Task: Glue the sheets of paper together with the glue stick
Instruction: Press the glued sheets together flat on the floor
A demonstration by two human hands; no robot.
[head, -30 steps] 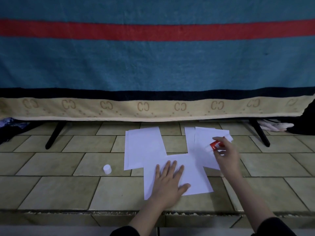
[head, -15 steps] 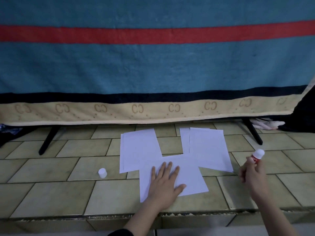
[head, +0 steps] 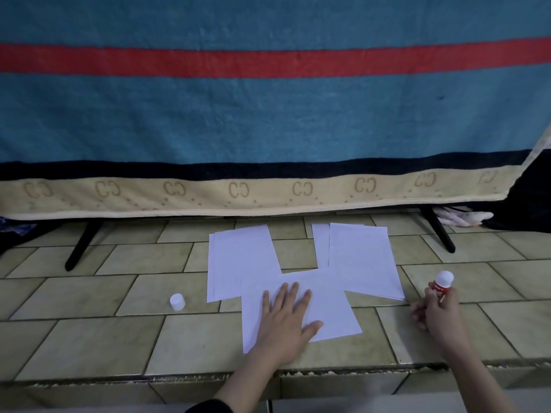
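L hand (head: 286, 318) lay flat, fingers straight, pressing the near sheet (head: 328, 305) on the tiled floor (head: 89, 338). R hand (head: 439, 315) gripped the glue stick (head: 442, 283) upright, right of the far-right sheets (head: 360, 257). White cap (head: 177, 301) stood left of the far-left sheets (head: 241, 257).

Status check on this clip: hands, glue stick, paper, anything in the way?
Left hand flat on front sheet. Right hand grips glue stick, off the paper, on the tiles. Cap stands apart, left. Nothing in the way.
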